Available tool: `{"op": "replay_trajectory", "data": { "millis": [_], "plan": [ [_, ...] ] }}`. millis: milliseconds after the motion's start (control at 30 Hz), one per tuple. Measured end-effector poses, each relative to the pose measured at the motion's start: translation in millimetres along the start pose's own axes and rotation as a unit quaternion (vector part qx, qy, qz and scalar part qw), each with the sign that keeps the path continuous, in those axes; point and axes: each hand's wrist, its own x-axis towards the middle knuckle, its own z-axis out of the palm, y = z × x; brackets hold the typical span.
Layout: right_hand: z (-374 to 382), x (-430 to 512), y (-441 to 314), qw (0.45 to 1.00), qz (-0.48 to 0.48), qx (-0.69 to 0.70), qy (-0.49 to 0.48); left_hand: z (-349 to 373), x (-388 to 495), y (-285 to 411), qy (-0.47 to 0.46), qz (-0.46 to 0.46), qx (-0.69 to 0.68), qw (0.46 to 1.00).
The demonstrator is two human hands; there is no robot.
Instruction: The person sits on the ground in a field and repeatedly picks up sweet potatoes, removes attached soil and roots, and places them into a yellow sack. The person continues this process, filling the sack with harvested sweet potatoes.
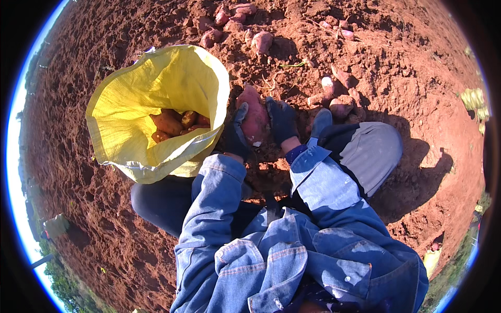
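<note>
A large reddish sweet potato point(253, 113) lies between my two gloved hands, just above the soil. My left hand point(237, 131), in a dark glove, is pressed along its left side, and my right hand point(282, 120), gloved too, touches its right side. Both hands hold it from the sides. To the left of my left hand stands a yellow woven sack point(156, 82) with its mouth wide apart. Several sweet potatoes point(167, 123) lie inside the sack. The undersides of my fingers are hidden.
Loose sweet potatoes point(261, 42) lie on the red soil point(375, 74) ahead, and more point(341, 106) lie beyond my right foot. My bent knees flank the hands. Filled sacks point(473, 99) stand far right, another sack point(56, 225) far left.
</note>
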Motion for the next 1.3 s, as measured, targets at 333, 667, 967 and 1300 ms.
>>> {"op": "replay_trajectory", "data": {
  "millis": [333, 667, 967, 1300],
  "plan": [
    [-1, -4, -7, 0.954, -0.125, 0.044, -0.268, -21, 11, -3, 0.029, 0.045, -0.086, 0.995],
    [-14, 5, -27, 0.994, 0.02, -0.11, -0.018, -20, 6, 6, -0.078, -0.058, -0.169, 0.981],
    [-6, 23, 3, 0.959, -0.209, -0.167, -0.093, 2, -8, -3, -0.069, -0.024, -0.043, 0.996],
    [-2, 23, -9, 0.968, -0.226, -0.035, -0.099, -31, 13, 4, -0.19, -0.066, -0.199, 0.959]
  ]
}}
